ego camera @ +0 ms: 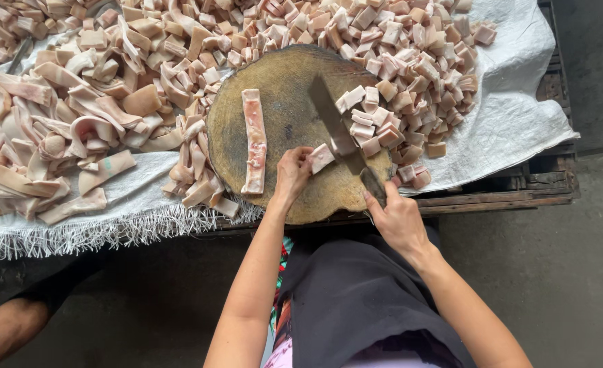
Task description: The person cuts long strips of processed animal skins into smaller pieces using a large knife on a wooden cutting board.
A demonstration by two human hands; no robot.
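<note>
We see a short piece of pale pink pork strip (321, 157) lying on the round wooden chopping block (284, 88), toward the block's near edge and a little right of its middle. The left hand (292, 172) presses down on that piece with its fingertips bunched on the left end, so the fingers are closed onto the meat. The right hand (397, 219) is wrapped tight around the dark handle of a cleaver (337, 129), whose broad blade runs diagonally up and to the left across the block and appears to meet the piece at its right end, though the exact contact is hard for us to make out. The two hands sit near each other but apart, with the blade between them. Left of the left hand, a long uncut strip (254, 141) lies lengthwise on the block, from its upper middle down to the near edge. On the block's right edge, just beyond the blade, a cluster of cut cubes (369, 121) has gathered, merging into a large heap of cubes (417, 61) on the white woven sheet (512, 116). At the sheet's left side lies a pile of long raw strips (63, 129). The sheet covers a wooden pallet (540, 180), whose right corner shows bare.
</note>
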